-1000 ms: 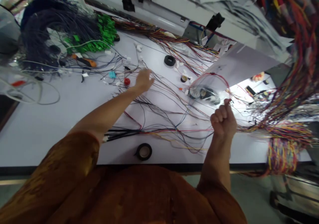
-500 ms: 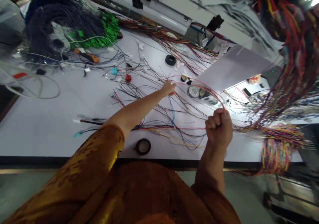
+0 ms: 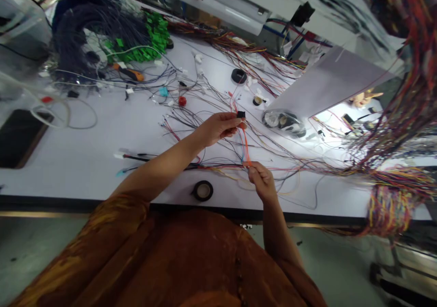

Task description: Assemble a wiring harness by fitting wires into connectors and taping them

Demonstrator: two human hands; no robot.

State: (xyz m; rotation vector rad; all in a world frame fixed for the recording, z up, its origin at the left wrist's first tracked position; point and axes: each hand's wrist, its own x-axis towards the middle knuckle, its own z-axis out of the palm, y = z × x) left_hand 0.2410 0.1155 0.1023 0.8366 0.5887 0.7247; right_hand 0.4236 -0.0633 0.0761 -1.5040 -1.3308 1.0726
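My left hand (image 3: 222,128) is closed in a pinch above the middle of the table. At its fingertips shows a small black connector (image 3: 241,114). Orange-red wires (image 3: 246,145) run down from there to my right hand (image 3: 262,179), which is closed around them nearer the table's front edge. Thin blue and dark wires (image 3: 223,148) lie spread under both hands. A roll of black tape (image 3: 195,191) rests in front, between my forearms. To the left of the left hand sits a small red piece (image 3: 182,101).
Dark blue wires (image 3: 68,38) with green connectors (image 3: 157,31) are heaped at the back left, near an orange-handled tool (image 3: 134,74). A white panel (image 3: 303,81) stands at the back right. Bundled coloured wires (image 3: 389,209) hang over the right edge. Another person's hand (image 3: 363,99) shows beyond the panel.
My right hand has come left and in, close to my left hand, bringing the red wires with it. The black connector now shows at my left fingertips. The view has shifted slightly.
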